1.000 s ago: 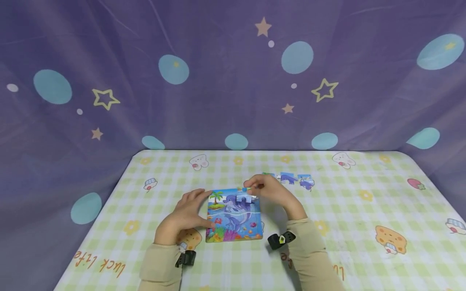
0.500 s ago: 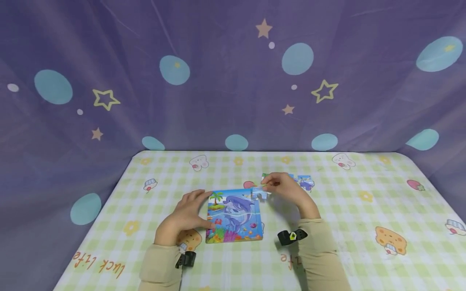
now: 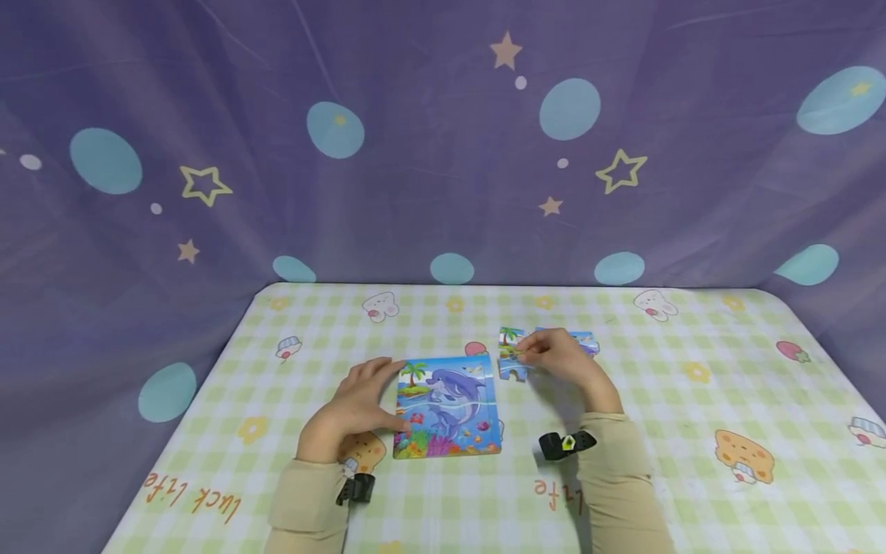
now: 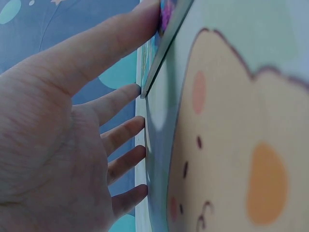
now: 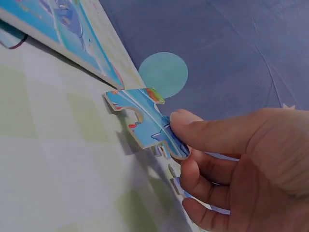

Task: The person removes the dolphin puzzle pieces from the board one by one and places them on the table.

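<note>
In the head view, a square dolphin puzzle board (image 3: 443,442) lies on the table, its top edge away from me. My left hand (image 3: 356,400) rests against its left side with fingers spread. The left thumb (image 4: 111,46) touches the board's near left corner, as the left wrist view shows. Right of the board, my right hand (image 3: 561,358) pinches a blue jigsaw piece (image 5: 140,113) between thumb and fingers, tilted above the cloth. Just behind it lies a palm-tree piece (image 3: 511,335); whether the two touch, I cannot tell.
More puzzle pieces (image 3: 587,340) lie behind my right hand, partly hidden by it. A green-and-white checked cloth (image 3: 692,431) with printed cartoons covers the table. Behind its far edge hangs a purple curtain (image 3: 415,192) with stars and dots.
My right hand has carried the jigsaw piece rightward, off the board's upper right corner, to beside the palm-tree piece. The left hand stays at the board.
</note>
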Motion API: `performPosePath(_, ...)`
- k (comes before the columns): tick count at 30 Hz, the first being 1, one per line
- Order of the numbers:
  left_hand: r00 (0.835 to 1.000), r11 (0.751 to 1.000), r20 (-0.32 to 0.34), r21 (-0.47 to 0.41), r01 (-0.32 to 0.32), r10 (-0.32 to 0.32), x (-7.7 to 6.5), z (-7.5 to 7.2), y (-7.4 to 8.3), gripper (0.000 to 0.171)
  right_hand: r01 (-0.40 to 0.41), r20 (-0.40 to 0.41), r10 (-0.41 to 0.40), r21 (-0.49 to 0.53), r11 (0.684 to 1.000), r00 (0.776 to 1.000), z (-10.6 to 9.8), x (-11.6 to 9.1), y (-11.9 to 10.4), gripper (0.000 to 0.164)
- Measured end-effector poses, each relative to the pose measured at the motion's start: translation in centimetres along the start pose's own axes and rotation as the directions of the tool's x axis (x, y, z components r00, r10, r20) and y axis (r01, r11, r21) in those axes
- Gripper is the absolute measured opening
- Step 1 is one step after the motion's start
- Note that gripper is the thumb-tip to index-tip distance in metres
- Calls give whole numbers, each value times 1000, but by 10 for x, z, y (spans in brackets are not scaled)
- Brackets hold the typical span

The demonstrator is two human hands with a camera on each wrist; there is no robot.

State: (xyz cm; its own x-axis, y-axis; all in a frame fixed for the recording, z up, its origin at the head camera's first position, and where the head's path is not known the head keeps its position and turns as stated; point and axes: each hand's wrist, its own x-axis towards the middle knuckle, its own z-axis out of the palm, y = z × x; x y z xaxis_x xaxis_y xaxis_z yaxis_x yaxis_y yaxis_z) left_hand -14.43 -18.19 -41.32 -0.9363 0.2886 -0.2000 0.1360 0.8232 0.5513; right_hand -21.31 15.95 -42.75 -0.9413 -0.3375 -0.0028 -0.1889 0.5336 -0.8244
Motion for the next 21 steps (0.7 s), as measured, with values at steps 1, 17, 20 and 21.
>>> performPosePath(1, 1000, 1000, 0, 2, -1, 1, 0, 0, 0, 99, -11, -3, 11, -3, 1000, 1000, 0, 0, 0, 15)
performPosePath(17, 1000, 1000, -4, 1, 4, -4, 4, 2, -2, 100, -75, -19, 74, -68, 995, 997, 9, 4, 7, 11)
performPosePath(20, 1000, 1000, -8, 1, 7, -7, 5, 3, -3, 100, -79, -24, 77, -57, 995, 997, 9, 4, 7, 12)
performPosePath(21, 1000, 1000, -9, 1, 7, -7, 5, 3, -4, 100, -80, -25, 79, -53, 995, 997, 9, 4, 7, 12)
